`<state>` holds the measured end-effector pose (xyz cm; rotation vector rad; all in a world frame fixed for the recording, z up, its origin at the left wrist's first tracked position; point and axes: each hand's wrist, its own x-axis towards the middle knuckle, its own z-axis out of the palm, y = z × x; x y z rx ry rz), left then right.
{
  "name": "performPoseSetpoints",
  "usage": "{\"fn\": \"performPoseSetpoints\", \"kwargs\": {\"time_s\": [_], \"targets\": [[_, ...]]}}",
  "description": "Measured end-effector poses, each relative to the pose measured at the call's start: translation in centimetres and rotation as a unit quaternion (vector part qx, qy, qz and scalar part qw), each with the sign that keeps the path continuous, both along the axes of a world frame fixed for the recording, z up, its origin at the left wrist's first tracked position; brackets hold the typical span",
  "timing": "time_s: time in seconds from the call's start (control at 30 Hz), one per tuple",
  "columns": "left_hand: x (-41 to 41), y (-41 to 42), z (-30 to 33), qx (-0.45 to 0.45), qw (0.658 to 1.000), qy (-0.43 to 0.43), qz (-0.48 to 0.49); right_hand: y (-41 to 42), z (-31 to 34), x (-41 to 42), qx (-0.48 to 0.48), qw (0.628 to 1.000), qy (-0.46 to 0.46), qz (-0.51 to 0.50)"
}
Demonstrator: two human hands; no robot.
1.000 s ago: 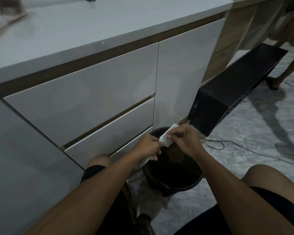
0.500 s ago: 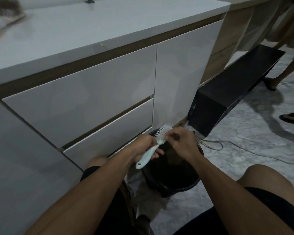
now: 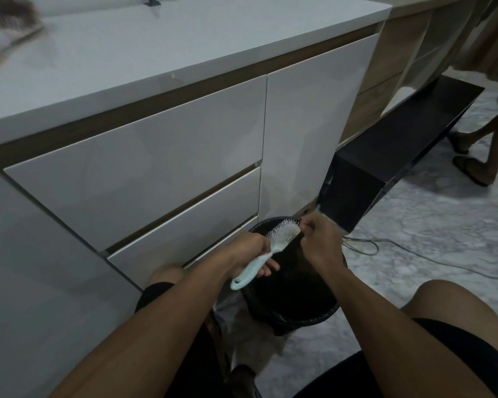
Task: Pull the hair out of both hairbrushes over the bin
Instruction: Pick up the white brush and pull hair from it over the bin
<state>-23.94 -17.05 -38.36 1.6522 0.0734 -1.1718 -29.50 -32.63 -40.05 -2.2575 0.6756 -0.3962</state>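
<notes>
My left hand [image 3: 246, 252] grips the handle of a pale blue hairbrush [image 3: 270, 248] with white bristles, held tilted over the black bin [image 3: 293, 317] on the floor between my knees. At the brush head's far tip, my right hand [image 3: 321, 239] pinches with closed fingertips, apparently on strands of hair; the hair itself is too thin to make out. A second brush [image 3: 10, 17], wooden and full of dark hair, lies blurred on the white countertop at the far upper left.
White drawer fronts [image 3: 144, 168] stand close on the left. A black low bench [image 3: 391, 145] sits behind the bin. A cable [image 3: 414, 251] trails over the marble floor. Another person's legs in sandals [image 3: 477, 165] stand at the right.
The brush has turned so its handle points down toward me and the bristles face up. My right hand has shifted up to the brush tip. The other person has stepped nearer.
</notes>
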Motion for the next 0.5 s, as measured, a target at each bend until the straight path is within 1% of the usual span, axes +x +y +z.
{"fn": "performPoseSetpoints", "kwargs": {"time_s": [0.07, 0.13, 0.27, 0.37, 0.43, 0.5], "targets": [[-0.3, 0.2, -0.1, 0.03, 0.998, -0.044, -0.019, -0.6, 0.2, 0.1, -0.002, 1.0, -0.004, -0.028], [-0.6, 0.7, -0.1, 0.063, 0.994, -0.087, -0.034, -1.7, 0.5, 0.0, 0.016, 0.999, 0.0, -0.051], [-0.8, 1.4, -0.3, 0.091, 0.987, -0.121, -0.043, -2.2, 0.4, 0.0, 0.05, 0.998, 0.021, -0.032], [-0.5, 1.5, -0.8, 0.12, 0.979, -0.152, -0.06, -2.2, 0.4, 0.0, 0.055, 0.995, 0.006, -0.078], [-0.3, 1.6, -1.0, 0.144, 0.967, -0.199, -0.066, -2.5, 0.5, 0.0, 0.059, 0.993, -0.007, -0.103], [0.1, 2.0, -1.1, 0.189, 0.943, -0.265, -0.068, -2.7, 0.6, -0.1, 0.059, 0.991, -0.017, -0.12]]}}
